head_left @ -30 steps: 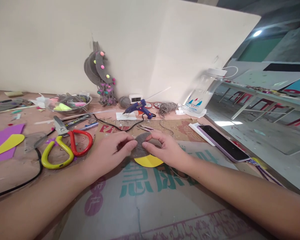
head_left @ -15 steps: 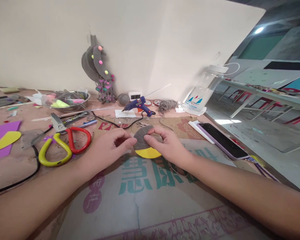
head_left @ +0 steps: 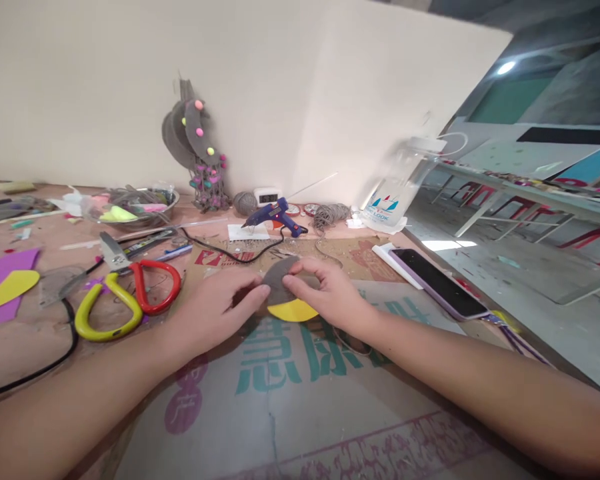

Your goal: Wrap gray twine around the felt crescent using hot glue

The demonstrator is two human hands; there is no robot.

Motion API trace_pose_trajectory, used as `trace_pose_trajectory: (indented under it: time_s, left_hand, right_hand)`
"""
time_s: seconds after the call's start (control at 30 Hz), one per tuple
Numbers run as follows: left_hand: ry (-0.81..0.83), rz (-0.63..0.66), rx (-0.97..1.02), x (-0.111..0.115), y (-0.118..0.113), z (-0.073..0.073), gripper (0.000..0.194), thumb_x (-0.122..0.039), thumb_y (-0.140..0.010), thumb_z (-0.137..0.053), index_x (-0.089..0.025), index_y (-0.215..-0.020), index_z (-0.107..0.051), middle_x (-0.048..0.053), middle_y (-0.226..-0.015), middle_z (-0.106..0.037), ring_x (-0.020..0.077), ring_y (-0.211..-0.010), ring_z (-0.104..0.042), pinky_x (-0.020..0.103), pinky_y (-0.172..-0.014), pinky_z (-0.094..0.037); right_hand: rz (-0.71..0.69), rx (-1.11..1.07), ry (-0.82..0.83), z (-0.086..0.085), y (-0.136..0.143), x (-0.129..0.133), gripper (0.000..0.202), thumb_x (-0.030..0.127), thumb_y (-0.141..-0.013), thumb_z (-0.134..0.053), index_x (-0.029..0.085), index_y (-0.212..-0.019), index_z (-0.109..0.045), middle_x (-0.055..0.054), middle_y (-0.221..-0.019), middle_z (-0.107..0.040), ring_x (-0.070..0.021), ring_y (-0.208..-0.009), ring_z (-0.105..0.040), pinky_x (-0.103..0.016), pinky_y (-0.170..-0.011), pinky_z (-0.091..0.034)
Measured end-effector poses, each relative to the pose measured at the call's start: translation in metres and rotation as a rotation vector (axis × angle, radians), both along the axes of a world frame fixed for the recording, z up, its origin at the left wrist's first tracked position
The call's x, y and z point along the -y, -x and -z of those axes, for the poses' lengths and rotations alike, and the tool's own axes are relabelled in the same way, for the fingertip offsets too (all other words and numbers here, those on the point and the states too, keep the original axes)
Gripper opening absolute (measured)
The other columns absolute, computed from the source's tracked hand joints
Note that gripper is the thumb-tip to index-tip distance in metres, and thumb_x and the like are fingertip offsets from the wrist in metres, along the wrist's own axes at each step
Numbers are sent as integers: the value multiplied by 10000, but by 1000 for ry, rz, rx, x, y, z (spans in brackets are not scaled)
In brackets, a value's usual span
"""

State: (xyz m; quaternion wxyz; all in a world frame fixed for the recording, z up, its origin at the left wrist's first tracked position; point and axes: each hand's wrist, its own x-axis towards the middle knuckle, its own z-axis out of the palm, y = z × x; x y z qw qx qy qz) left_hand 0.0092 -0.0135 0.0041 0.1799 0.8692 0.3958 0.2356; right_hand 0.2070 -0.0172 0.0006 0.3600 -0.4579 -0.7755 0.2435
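Nearest the camera, two bare forearms reach forward over a flattened cardboard sheet with green printed characters (head_left: 300,373) spread on the tabletop. The left hand (head_left: 215,310) and right hand (head_left: 325,293) meet at a round yellow foam disc half wound in grey twine (head_left: 286,297), which lies flat on the cardboard between them; each grip pinches its edge with thumb and fingertips, the left from the left side, the right from the right and top. The grey part faces away, the yellow towards the person. Left of them lie scissors with one red and one yellow handle (head_left: 125,293); right, a dark phone (head_left: 437,283). Farther back stands a blue hot-glue gun (head_left: 275,215).
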Motion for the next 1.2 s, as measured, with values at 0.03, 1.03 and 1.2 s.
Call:
trace_pose_trajectory:
  time_s: [0.03,1.03,1.2]
  left_hand:
    - [3,-20,7,0,0,0,308,-344,-869,-348,-188,-650,-497,-9,-645,-531,153,-651,-502,260,-593,-370]
    - [-3,-213,54,0,-3,2,380,-359,-891,-327,-178,-563,-388,-18,-577,-492,130,-594,-499,243,-577,-361]
    - [-107,-136,6,4,1,-1,362,-305,-899,-327,-177,-571,-412,-3,-593,-491,133,-614,-491,255,-585,-356]
  right_hand:
    - [-21,0,4,-1,0,0,168,310,-825,-499,175,-777,-586,-13,-798,-603,-138,-799,-554,-265,-747,-423]
    - [982,876,19,-183,-212,-177,721,598,-700,-529,96,-1214,-475,-237,-1153,-536,-350,-1032,-509,-431,-796,-371]
    - [946,959,-9,-179,-189,-162,668,613,-713,-501,151,-1196,-498,-200,-1119,-557,-335,-982,-527,-416,-736,-364]
